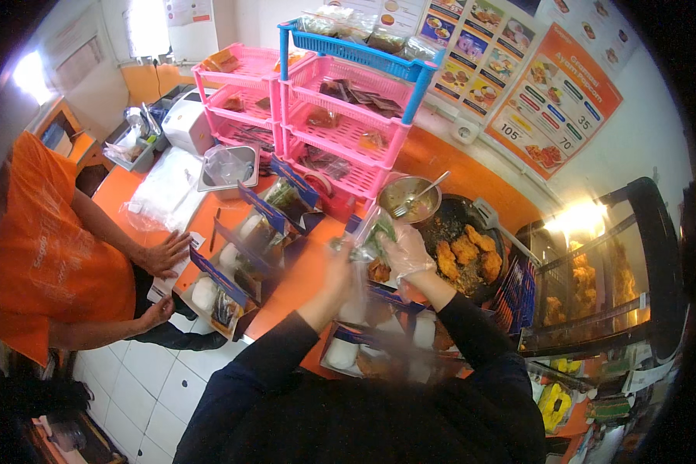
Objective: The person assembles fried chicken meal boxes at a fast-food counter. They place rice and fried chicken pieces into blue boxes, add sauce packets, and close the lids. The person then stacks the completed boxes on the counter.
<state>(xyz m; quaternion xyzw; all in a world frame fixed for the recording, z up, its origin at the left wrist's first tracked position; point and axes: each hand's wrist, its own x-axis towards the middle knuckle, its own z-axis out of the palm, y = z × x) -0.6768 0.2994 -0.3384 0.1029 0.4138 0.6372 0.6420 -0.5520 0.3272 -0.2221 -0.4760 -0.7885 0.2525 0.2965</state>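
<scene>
My left hand, bare and a little blurred, grips the side of a clear plastic bag with green leaves inside. My right hand, in a clear disposable glove, has its fingers at the bag's mouth, among the green leaves. Below them stand open meal boxes with white rice and browned pieces, partly hidden by my arms. Right of my gloved hand, a black pan holds several fried chicken pieces. Behind the hands is a metal bowl with a fork in it.
More filled boxes line the orange counter to the left, beside a co-worker's hands on paper slips. Pink tiered racks with packets stand behind. A spatula rests on the pan; a lit glass display case stands at right.
</scene>
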